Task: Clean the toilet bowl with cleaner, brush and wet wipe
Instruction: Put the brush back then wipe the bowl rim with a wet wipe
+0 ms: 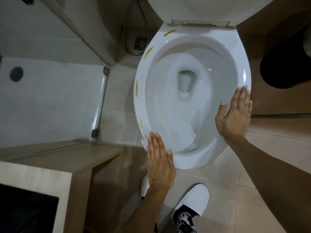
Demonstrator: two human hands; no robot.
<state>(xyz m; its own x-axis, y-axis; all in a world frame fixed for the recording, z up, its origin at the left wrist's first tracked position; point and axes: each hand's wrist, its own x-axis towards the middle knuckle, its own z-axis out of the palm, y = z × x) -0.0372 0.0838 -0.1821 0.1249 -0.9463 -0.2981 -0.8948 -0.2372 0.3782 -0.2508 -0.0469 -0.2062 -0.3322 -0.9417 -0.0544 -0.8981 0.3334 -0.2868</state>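
Observation:
The white toilet bowl (pixel 242 52) stands with its lid and seat raised, and water sits in the bottom. Yellow-brown streaks (pixel 136 88) run along the left rim, from the back down to the front left. My left hand (pixel 159 162) lies flat on the front-left rim and presses a white wet wipe (pixel 144 142) whose edge shows beside the fingers. My right hand (pixel 235 111) rests flat on the right rim, fingers slightly apart, with nothing in it. No brush or cleaner bottle is in view.
A black bin (pixel 286 64) stands right of the bowl. A metal spray hose (pixel 127 31) and a floor drain (pixel 140 42) are behind it on the left. A wooden counter (pixel 67 165) and a glass shower door (pixel 99 101) close the left side. My white slippers (pixel 191 199) stand on the tiles.

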